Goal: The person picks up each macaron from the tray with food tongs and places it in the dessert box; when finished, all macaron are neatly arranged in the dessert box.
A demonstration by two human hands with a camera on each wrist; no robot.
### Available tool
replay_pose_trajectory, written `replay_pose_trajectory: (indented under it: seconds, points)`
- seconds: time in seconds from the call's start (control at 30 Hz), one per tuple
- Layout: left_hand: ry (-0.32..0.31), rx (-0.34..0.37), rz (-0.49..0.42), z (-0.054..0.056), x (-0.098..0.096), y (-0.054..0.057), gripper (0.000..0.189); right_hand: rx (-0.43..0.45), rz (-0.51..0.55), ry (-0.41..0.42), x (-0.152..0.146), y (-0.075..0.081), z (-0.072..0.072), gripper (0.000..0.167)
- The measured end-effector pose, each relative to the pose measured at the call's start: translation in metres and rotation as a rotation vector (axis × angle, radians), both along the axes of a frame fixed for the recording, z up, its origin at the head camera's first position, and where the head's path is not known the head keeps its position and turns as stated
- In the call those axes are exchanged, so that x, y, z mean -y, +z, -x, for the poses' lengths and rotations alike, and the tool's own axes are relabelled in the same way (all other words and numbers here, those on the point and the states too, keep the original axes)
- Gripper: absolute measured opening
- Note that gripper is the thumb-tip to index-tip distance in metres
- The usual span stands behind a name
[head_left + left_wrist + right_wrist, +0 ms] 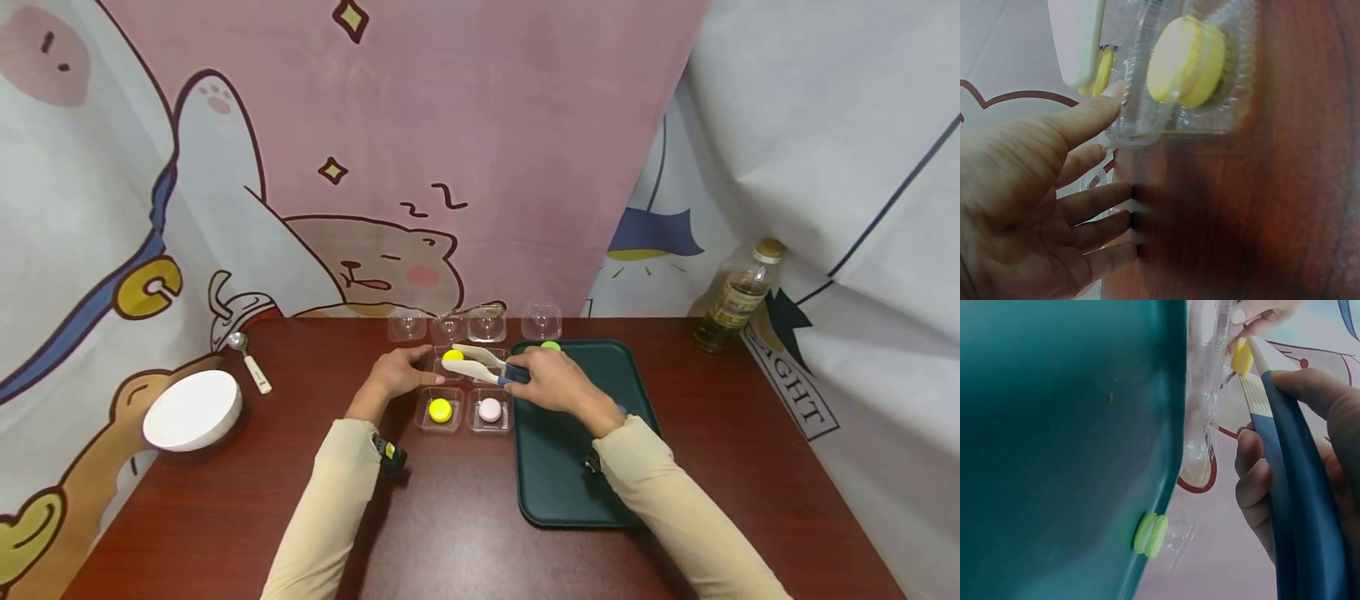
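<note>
My right hand [553,379] grips tongs [472,371] with blue handles and pale tips. A yellow macaron [453,356] lies between the tips, at the back left clear plastic box [447,375]. On that box's left side, my left hand [393,373] has its thumb against the edge and its fingers extended, as the left wrist view shows. The front left box [439,427] contains another yellow macaron [440,410]; the front right box [491,427] has a pale pink one [490,409]. Tongs and right hand partly hide the back right box.
A dark green tray [577,475] lies under my right forearm, with a green macaron [1150,535] at its far edge. Clear lids [542,322] stand up along the back. A white bowl [193,412] and small scoop [251,364] are left; a bottle [735,304] is back right.
</note>
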State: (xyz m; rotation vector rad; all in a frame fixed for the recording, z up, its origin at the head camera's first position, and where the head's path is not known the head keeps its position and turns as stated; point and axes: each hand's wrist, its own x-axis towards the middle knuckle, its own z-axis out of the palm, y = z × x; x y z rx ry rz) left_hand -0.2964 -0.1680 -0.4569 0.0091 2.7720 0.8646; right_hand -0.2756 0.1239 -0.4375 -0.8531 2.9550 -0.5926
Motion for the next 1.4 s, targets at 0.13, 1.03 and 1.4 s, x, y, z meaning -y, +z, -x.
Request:
replay_pose_trajectory:
  seconds: [0.13,1.03,1.4]
  points:
    - [-0.024,-0.013,0.020,0.000,0.000,-0.003,0.079,0.014,-0.036,-0.008,0.005,-0.001,0.005,0.047]
    - [-0.028,-0.014,0.026,0.001,0.001,-0.002,0.078,0.023,-0.098,0.027,0.024,-0.005,0.019,0.034]
    - [-0.027,-0.017,0.033,0.001,0.001,-0.001,0.078,0.026,-0.104,0.016,0.028,-0.003,0.018,0.037]
